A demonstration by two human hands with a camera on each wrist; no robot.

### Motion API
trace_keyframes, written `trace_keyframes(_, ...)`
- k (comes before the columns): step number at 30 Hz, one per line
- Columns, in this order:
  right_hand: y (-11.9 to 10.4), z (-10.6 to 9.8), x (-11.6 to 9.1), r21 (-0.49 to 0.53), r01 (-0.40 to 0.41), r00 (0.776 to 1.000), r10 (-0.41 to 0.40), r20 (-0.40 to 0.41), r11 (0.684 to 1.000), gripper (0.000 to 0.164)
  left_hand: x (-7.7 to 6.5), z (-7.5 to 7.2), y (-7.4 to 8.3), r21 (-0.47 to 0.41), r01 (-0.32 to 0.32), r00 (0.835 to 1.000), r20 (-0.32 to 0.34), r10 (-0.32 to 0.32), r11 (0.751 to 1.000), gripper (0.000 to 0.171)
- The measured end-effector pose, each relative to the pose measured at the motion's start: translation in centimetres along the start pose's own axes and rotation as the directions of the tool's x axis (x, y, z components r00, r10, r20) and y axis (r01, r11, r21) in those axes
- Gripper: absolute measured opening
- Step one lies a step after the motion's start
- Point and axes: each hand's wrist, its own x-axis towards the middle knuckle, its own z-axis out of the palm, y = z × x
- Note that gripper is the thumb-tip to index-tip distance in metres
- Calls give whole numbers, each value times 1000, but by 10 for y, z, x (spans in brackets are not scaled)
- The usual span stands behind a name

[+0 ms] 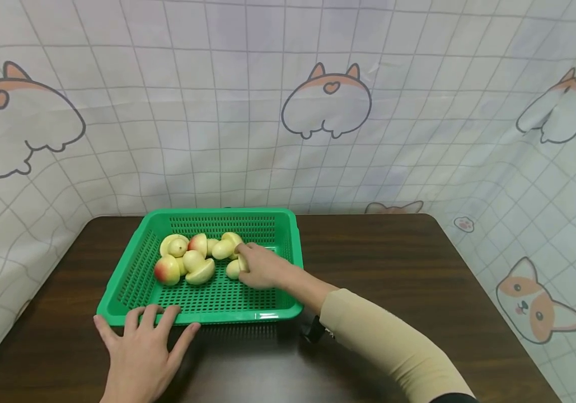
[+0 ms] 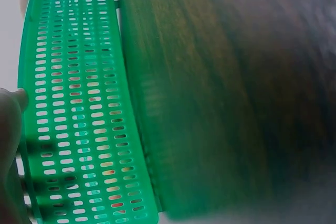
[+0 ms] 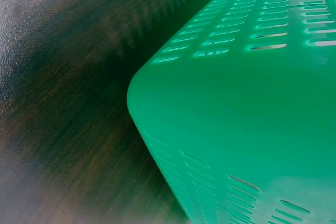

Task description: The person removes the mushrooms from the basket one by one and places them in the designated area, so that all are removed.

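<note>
A green plastic basket [image 1: 217, 320] with slotted sides holds several yellow-fleshed pieces that look like halved peaches, some showing red skin [image 1: 168, 271]. My right hand [image 1: 265, 267] reaches over the basket's right side and pinches a pale peach half [image 1: 242, 262] between thumb and fingers; the hand partly hides it. Another pale rounded piece [image 1: 233, 270] lies right by those fingertips. At the near left corner, my left hand [image 1: 139, 350] rests spread fingers on the rim. The left wrist view shows its fingertips at the edge of the slotted wall [image 2: 79, 103].
The basket stands on a dark wooden table [image 1: 368, 257], towards its left back. Behind and to the right hangs a white gridded curtain [image 1: 247, 112] with corgi drawings. In the right wrist view, a basket corner [image 3: 220, 108] fills much of the picture.
</note>
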Motion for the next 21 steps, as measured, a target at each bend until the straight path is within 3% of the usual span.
trace_keyframes(11, 1, 1, 0, -34, -10, 1000, 11, 18, 999, 45, 0, 1, 0, -2, -4, 1000, 0, 4, 1000, 54)
trace_keyframes(21, 1, -1, 1, -25, 34, 999, -34, -1, 999, 29, 0, 1, -1, -3, -15, 1000, -16, 15, 1000, 53)
